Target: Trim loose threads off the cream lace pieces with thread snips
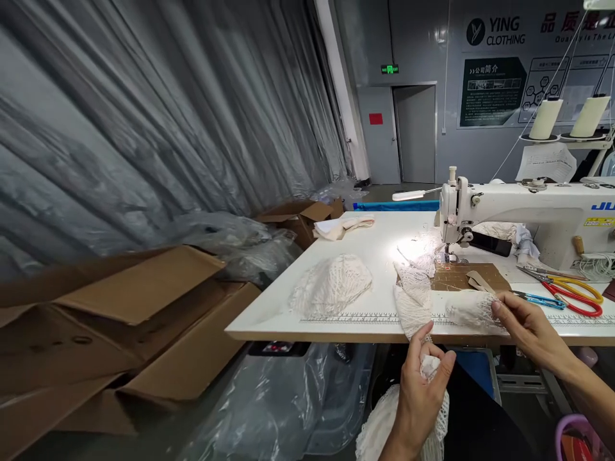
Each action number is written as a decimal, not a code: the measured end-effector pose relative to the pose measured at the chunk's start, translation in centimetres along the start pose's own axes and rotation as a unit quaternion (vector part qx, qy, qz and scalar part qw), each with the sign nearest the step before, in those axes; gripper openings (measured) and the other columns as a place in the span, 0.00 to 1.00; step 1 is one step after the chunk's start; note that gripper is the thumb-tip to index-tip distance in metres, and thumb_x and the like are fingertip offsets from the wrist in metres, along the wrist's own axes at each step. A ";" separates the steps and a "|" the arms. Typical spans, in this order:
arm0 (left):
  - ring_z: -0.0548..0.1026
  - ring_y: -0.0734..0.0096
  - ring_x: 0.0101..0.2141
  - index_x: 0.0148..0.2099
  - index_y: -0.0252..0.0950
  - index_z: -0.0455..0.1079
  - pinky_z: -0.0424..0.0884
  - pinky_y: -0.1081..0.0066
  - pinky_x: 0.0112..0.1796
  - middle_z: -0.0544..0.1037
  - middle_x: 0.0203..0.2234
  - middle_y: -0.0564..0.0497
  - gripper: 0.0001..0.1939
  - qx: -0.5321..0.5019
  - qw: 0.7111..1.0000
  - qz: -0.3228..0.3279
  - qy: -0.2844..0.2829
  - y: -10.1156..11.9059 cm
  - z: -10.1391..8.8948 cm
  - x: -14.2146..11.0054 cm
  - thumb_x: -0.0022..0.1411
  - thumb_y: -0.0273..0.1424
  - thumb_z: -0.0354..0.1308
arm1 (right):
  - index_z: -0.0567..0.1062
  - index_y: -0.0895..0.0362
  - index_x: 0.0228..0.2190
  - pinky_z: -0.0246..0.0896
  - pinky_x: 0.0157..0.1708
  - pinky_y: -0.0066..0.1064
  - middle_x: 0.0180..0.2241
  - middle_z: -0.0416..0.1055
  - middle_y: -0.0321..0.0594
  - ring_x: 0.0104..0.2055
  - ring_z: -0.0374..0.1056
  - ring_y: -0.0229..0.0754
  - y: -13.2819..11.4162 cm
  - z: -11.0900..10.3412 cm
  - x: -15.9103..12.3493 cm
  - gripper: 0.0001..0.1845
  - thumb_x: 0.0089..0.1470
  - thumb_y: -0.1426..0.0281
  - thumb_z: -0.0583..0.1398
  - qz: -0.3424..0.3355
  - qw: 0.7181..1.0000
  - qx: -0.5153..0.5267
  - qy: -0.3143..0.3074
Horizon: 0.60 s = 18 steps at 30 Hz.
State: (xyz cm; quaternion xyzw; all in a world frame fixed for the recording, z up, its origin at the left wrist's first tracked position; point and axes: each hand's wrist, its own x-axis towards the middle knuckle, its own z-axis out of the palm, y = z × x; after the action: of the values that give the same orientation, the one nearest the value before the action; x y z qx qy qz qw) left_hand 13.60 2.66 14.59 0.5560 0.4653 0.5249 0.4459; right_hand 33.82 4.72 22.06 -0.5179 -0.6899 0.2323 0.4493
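My left hand [423, 384] is closed around white lace fabric [414, 301] at the table's front edge. Part of this lace runs up the tabletop toward the sewing machine [523, 208], and more of it hangs below the hand. At the right, my right hand [523, 326] pinches the end of a small white lace piece [471, 308] just above the table. A pile of white lace pieces [336, 285] lies on the left of the tabletop. Beneath the needle sits a brown plate [461, 276] with a beige strip on it.
Red- and yellow-handled scissors [579, 298] and a blue-handled thread snipper [541, 300] lie right of my right hand. Folded cloth [343, 226] rests at the far left corner. Open cardboard boxes [144, 288] and plastic bags [230, 237] stand left of the table. Thread cones [546, 120] rise behind the machine.
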 end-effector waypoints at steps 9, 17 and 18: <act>0.75 0.59 0.40 0.55 0.34 0.74 0.69 0.62 0.50 0.78 0.35 0.46 0.32 -0.087 0.991 -0.016 -0.097 -0.3 0.6 0.6 0.59 0.53 0.59 | 0.75 0.59 0.49 0.52 0.24 0.25 0.27 0.71 0.35 0.23 0.57 0.32 -0.5 0.3 -0.3 0.37 0.47 0.45 0.66 0.167 0.935 0.252 -0.186; 0.77 0.46 0.47 0.49 0.34 0.78 0.69 0.54 0.52 0.82 0.40 0.38 0.37 -0.298 0.932 -0.145 -0.144 0.2 0.9 -0.6 0.50 0.59 0.63 | 0.79 0.57 0.43 0.57 0.31 0.27 0.31 0.74 0.37 0.28 0.64 0.33 -0.4 1.4 -1.8 0.28 0.47 0.50 0.69 0.202 0.891 0.328 -0.242; 0.78 0.46 0.46 0.48 0.33 0.78 0.70 0.54 0.51 0.82 0.38 0.38 0.36 -0.306 0.927 -0.169 -0.136 0.0 0.8 -0.8 0.48 0.58 0.65 | 0.80 0.57 0.42 0.58 0.32 0.27 0.32 0.74 0.37 0.28 0.64 0.33 -0.5 1.5 -1.9 0.27 0.47 0.51 0.69 0.204 0.888 0.329 -0.247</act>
State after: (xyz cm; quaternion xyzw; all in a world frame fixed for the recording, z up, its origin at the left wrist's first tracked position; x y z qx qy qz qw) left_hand 14.41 1.90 14.45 0.3721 0.3042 0.4779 0.7353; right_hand 32.37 3.01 21.04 -0.3953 -0.5420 0.6529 0.3516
